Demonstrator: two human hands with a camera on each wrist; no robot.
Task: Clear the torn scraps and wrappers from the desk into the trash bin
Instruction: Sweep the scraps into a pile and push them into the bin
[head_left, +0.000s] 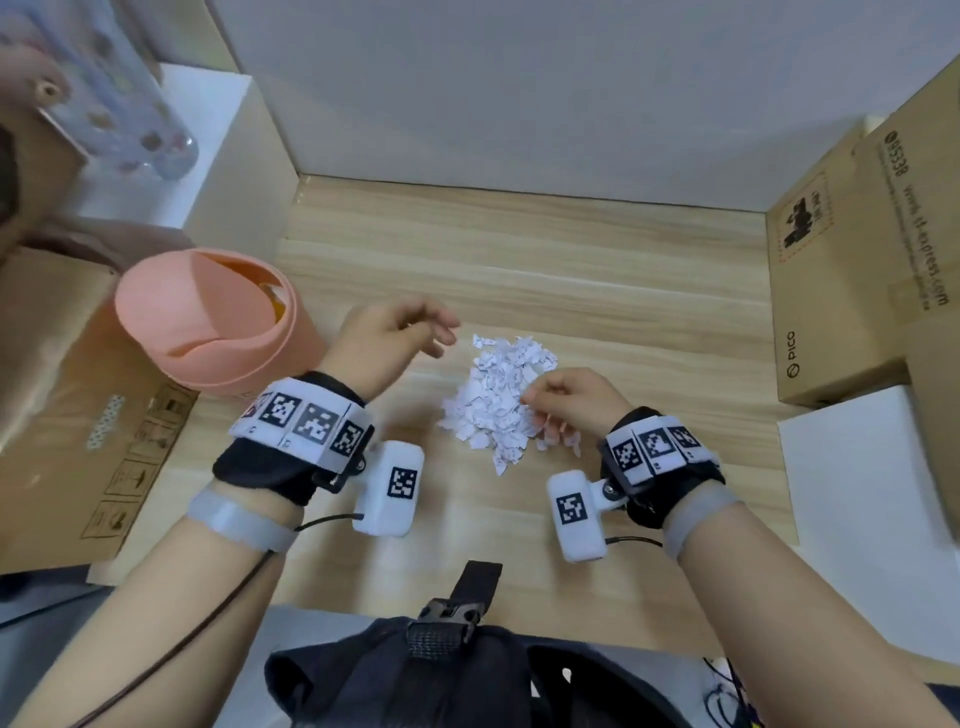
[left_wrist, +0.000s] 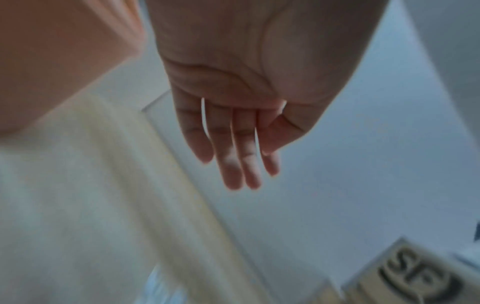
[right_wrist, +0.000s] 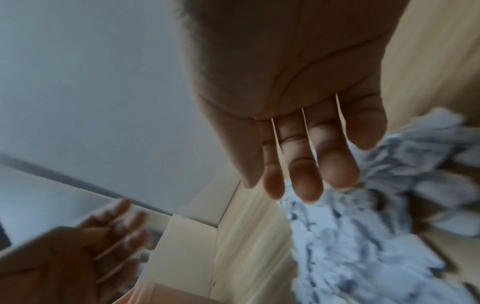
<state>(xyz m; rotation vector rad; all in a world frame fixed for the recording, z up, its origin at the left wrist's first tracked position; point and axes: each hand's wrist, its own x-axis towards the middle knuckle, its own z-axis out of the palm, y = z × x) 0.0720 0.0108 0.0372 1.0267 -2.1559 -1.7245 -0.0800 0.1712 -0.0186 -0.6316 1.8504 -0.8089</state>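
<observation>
Both hands empty, fingers loose and spread over the desk (head_left: 597, 270).
Left hand (head_left: 387, 338) and right hand (head_left: 571, 402) flank the paper scraps (head_left: 501, 395): small, white, ragged, heaped at frame centre; pink trash bin (head_left: 208, 317) centre-left.

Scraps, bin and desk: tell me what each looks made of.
Scraps: thin white paper, matte, with ragged torn edges and dark print specks.
Bin: probably plastic, smooth matte peach, with a swing lid in the same even colour.
Desk: pale wood grain, flat and even, so possibly laminate rather than solid wood.
</observation>
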